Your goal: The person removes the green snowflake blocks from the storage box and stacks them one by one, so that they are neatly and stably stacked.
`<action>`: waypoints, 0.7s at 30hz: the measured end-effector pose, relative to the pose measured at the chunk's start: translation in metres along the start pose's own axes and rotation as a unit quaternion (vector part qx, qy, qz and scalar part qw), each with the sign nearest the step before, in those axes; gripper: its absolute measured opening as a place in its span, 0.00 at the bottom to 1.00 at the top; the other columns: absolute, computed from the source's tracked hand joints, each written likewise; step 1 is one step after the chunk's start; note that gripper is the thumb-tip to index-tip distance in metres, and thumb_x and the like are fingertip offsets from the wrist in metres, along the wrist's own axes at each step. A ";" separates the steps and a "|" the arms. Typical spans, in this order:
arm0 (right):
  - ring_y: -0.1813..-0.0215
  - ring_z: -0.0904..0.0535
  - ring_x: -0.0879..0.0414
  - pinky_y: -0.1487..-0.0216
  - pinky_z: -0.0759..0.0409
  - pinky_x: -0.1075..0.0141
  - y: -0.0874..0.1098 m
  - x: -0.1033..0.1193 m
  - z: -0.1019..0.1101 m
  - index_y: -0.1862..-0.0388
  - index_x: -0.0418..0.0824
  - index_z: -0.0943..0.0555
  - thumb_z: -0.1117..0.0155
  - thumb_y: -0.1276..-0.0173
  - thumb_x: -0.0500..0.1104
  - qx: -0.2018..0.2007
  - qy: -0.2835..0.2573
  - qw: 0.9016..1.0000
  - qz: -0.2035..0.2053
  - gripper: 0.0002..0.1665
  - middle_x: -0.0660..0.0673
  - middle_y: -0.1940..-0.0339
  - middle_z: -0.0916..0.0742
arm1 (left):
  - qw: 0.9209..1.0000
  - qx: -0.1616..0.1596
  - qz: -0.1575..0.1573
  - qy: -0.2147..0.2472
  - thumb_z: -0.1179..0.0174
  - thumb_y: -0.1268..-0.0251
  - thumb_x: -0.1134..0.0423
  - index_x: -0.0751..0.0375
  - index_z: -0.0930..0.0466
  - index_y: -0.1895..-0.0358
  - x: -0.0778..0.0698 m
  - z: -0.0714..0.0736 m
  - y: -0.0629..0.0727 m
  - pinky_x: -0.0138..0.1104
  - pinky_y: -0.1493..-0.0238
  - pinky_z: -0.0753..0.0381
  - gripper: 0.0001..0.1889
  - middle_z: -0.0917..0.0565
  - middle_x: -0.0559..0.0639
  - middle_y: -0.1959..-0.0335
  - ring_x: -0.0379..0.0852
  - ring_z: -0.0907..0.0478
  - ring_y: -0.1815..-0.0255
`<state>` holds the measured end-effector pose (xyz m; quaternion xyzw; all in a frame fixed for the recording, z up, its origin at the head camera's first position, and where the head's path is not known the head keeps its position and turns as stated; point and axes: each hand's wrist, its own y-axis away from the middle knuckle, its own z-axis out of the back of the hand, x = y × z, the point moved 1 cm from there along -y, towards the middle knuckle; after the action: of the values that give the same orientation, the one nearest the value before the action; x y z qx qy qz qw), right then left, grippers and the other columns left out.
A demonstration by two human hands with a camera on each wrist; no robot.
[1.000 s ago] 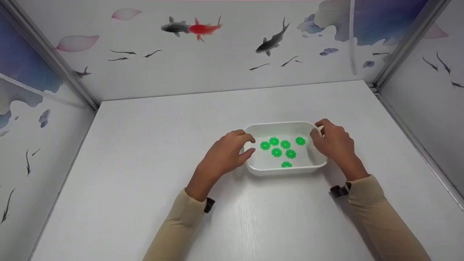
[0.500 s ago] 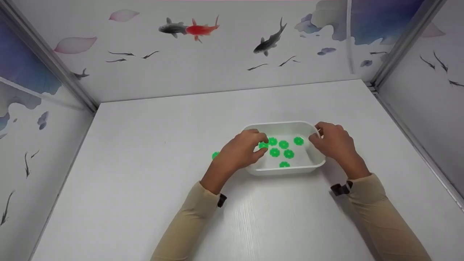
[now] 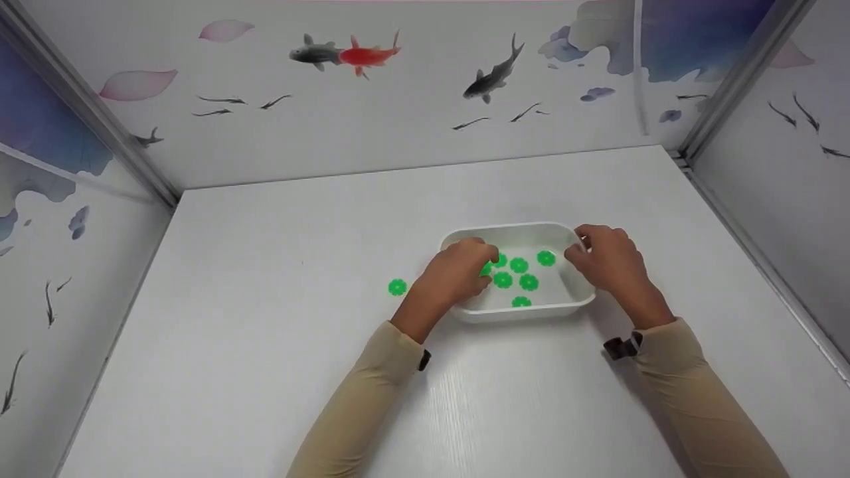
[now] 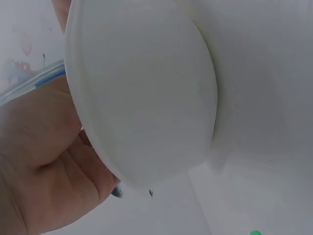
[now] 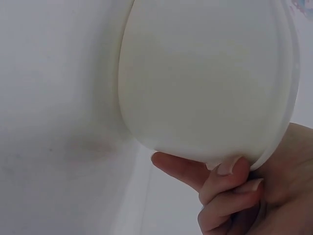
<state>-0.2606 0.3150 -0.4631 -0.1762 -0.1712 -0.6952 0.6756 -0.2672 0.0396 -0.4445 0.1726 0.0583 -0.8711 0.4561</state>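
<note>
A white tray (image 3: pixel 518 315) stands on the white table. Several small green flower-shaped pieces (image 3: pixel 528 282) lie in it. My left hand (image 3: pixel 455 269) reaches over the tray's left rim, its thumb and fingers apart around a partly hidden green piece (image 3: pixel 487 269); contact cannot be made out. In the left wrist view, the tray wall (image 4: pixel 146 93) hides the fingertips. My right hand (image 3: pixel 609 255) grips the tray's right end by its rim, thumb inside. Below that rim, its curled fingers (image 5: pixel 222 183) show in the right wrist view.
One green flower-shaped piece (image 3: pixel 397 287) lies on the table left of the tray, beside my left hand. Printed panels (image 3: pixel 412 133) with fish and petals wall the table (image 3: pixel 265 318) at the back and both sides.
My left hand has moved right, from the tray's left edge to over the pieces inside. The green piece on the table has come into sight behind it. My right hand stays at the rim.
</note>
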 end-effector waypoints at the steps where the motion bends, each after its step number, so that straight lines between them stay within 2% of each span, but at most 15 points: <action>1: 0.52 0.15 0.38 0.59 0.15 0.48 0.000 0.000 0.000 0.35 0.32 0.17 0.42 0.24 0.46 -0.002 0.001 1.000 0.001 0.26 0.29 0.44 0.11 | 1.000 0.000 0.001 -0.010 0.29 0.25 0.60 0.55 0.13 0.36 -0.001 -0.001 -0.002 0.38 0.33 0.15 0.18 0.12 0.50 0.39 0.45 0.16 0.38; 8: 0.58 0.16 0.42 0.65 0.18 0.57 0.002 0.002 -0.001 0.33 0.31 0.17 0.42 0.23 0.44 0.000 0.004 1.000 -0.002 0.26 0.30 0.47 0.10 | 0.998 -0.008 0.014 -0.055 0.31 0.26 0.66 0.57 0.11 0.45 -0.003 -0.009 -0.012 0.34 0.46 0.16 0.11 0.11 0.50 0.48 0.43 0.23 0.54; 15: 0.66 0.19 0.47 0.72 0.26 0.63 0.001 0.002 -0.001 0.39 0.32 0.14 0.42 0.27 0.40 -0.018 0.000 1.000 0.013 0.22 0.34 0.57 0.09 | 0.990 -0.013 0.013 -0.143 0.31 0.28 0.69 0.58 0.12 0.50 -0.006 -0.010 -0.022 0.35 0.49 0.15 0.08 0.12 0.52 0.51 0.43 0.30 0.60; 21: 0.65 0.19 0.47 0.71 0.26 0.63 0.001 0.002 -0.002 0.39 0.32 0.14 0.42 0.26 0.41 -0.018 0.001 1.000 0.008 0.22 0.34 0.56 0.09 | 0.990 -0.008 0.027 -0.140 0.34 0.24 0.67 0.59 0.14 0.48 -0.006 -0.010 -0.028 0.34 0.50 0.16 0.07 0.12 0.51 0.54 0.44 0.28 0.60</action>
<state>-0.2592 0.3121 -0.4633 -0.1888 -0.1567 -0.6932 0.6777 -0.2843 0.0630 -0.4534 0.0467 -0.0038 -0.8738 0.4841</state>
